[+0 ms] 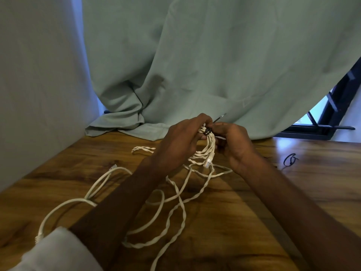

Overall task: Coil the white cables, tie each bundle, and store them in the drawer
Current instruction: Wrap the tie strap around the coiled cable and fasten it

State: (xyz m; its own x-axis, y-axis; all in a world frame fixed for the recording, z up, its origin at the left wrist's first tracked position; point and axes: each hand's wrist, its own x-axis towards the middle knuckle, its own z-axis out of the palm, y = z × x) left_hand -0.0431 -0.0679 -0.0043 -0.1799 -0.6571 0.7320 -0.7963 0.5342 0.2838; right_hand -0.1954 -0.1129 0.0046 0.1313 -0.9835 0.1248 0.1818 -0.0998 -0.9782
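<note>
Loose loops of smooth white round cable [64, 204] sprawl limp on the brown wood-grain worktop [293, 192], the twisted white cable bundle [210, 145] raised just above it. Left hand [181, 141] curls round the coils; right hand [232, 141] pinches the thin black cable tie [208, 131] at its top. Light, floppy, springy stuff — best gripped across all strands beside the tie.

the one head-worn camera is looking forward and down from close above the wooden table [293, 192], facing the green curtain [214, 55] behind it.
</note>
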